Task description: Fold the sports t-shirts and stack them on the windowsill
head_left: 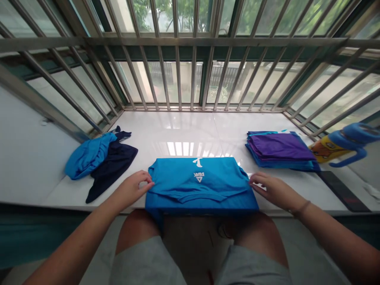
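- Now a blue shirt (199, 183) lies partly folded in the lower middle of the frame, on a white ledge (190, 130), with its near edge hanging over the ledge.
- Left hand (134, 188) touches the shirt's left edge, its fingers curled on the cloth.
- Right hand (271, 189) touches the shirt's right edge, fingers spread out flat, nothing gripped.
- A loose pile (99, 158) of blue and dark clothes sits at the left.
- A neat stack (279, 150) of purple and blue clothes sits at the right.
- A blue and yellow toy (341, 144) lies at the far right, just beside the stack.
- Metal bars (178, 71) stand behind the ledge.
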